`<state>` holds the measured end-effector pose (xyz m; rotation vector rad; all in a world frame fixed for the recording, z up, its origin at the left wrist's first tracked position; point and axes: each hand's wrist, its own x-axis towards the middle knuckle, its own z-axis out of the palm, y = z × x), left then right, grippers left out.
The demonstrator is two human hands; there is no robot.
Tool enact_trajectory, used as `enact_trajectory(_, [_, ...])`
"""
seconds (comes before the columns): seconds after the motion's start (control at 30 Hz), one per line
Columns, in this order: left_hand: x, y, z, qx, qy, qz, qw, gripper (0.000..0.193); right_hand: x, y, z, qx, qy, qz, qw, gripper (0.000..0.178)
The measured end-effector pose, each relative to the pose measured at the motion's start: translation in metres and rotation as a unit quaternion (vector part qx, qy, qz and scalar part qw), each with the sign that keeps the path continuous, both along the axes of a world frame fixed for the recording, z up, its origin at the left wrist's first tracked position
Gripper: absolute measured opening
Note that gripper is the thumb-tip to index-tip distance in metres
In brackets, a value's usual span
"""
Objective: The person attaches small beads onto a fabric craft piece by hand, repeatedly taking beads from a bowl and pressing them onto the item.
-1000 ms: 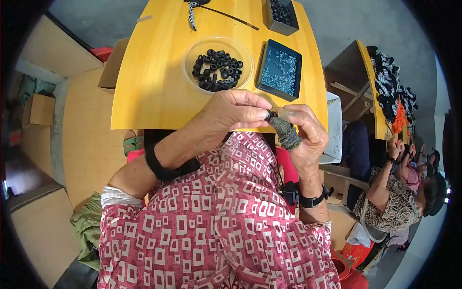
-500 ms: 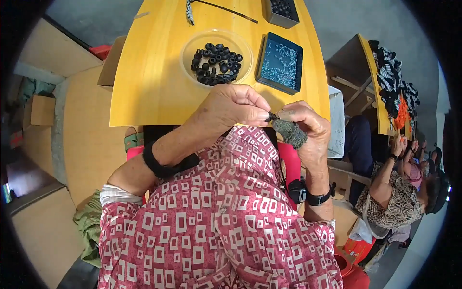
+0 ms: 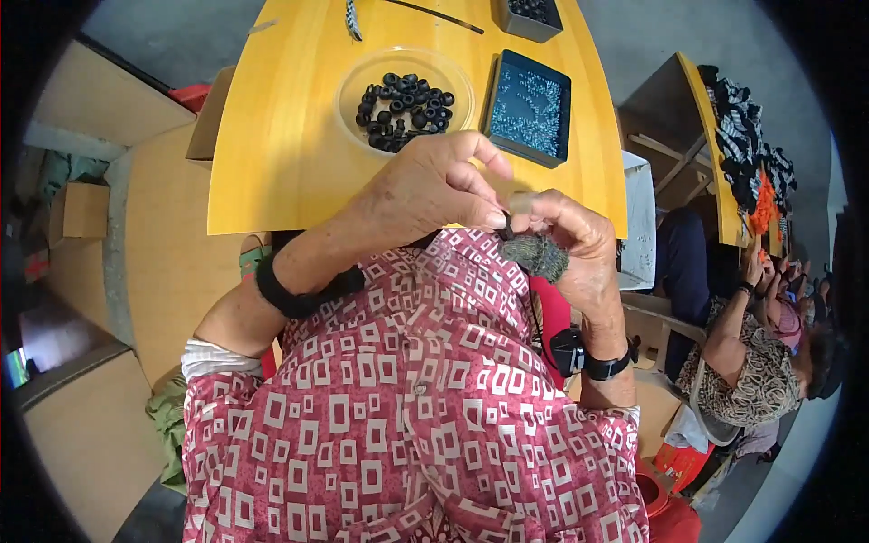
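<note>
A dark grey, fuzzy tassel [image 3: 540, 256] with a narrow black neck hangs just past the table's near edge, above my lap. My right hand [image 3: 584, 242] grips it, thumb and index finger near the neck, the grey fringe lying against the palm. My left hand [image 3: 425, 188] has its thumb tip at the black neck and a bent finger close to it, while the index finger is raised away. Whatever thin thread may lie between the fingertips is too small to make out.
On the yellow table [image 3: 281, 136] stand a clear round bowl [image 3: 341, 95] of black beads, a dark tray [image 3: 493, 100] of small bluish beads and a grey box [image 3: 534, 32] of black pieces. A dark rod [image 3: 434, 15] lies behind. Co-workers [image 3: 738, 371] sit at the right.
My left index finger has lifted off the thumb, opening the earlier pinch. The tassel has tilted more sideways in my right hand. The view has shifted slightly.
</note>
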<state>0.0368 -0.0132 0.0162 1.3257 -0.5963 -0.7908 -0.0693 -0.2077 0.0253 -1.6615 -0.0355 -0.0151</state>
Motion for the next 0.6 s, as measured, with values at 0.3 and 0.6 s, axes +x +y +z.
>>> enact_trajectory(0.3, [0.007,-0.002,0.014,0.052,-0.073,-0.030,0.996,0.060,0.002,-0.001,0.001,-0.161,-0.112,0.061,0.979,0.035])
enact_trajectory(0.6, [0.001,-0.005,0.005,0.020,0.061,0.020,0.998,0.055,0.004,-0.001,-0.003,-0.088,-0.072,0.008,0.994,0.030])
